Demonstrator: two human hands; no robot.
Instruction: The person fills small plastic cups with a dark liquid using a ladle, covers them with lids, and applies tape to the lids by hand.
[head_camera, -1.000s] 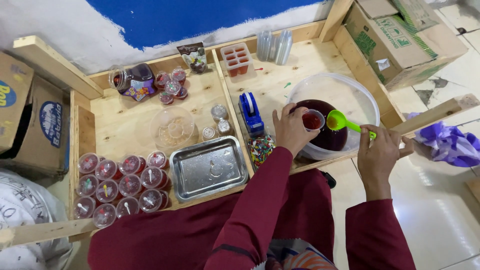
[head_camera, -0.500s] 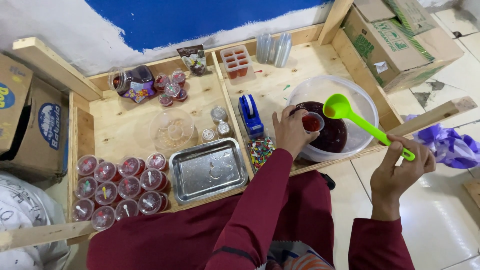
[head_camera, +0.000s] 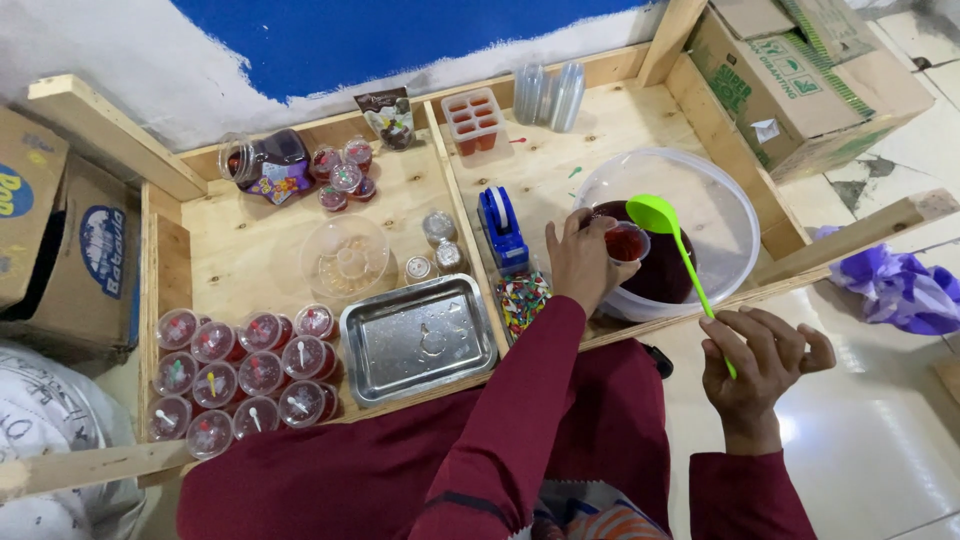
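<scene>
Green plastic identifies the ladle (head_camera: 668, 240); its handle end is pinched in the fingers of the right hand (head_camera: 762, 362), which is closed lightly around it, and its bowl is held raised over the large clear tub (head_camera: 730, 215); the tub contains dark red liquid (head_camera: 665, 275) and stands in the right compartment of the plywood tray (head_camera: 250, 235). A small clear cup (head_camera: 627, 243) filled with red liquid is gripped by the left hand (head_camera: 580, 262), fingers curled shut around it, at the tub's near-left rim; the ladle bowl is positioned just above and beside the cup. A blue tape dispenser (head_camera: 502, 228) lies just left of the left hand; a box of multicoloured small pieces (head_camera: 522, 297) is located beneath the wrist. In the left compartment, a metal tray (head_camera: 418, 338) and a cluster of lidded red cups (head_camera: 240, 375) are seen.
</scene>
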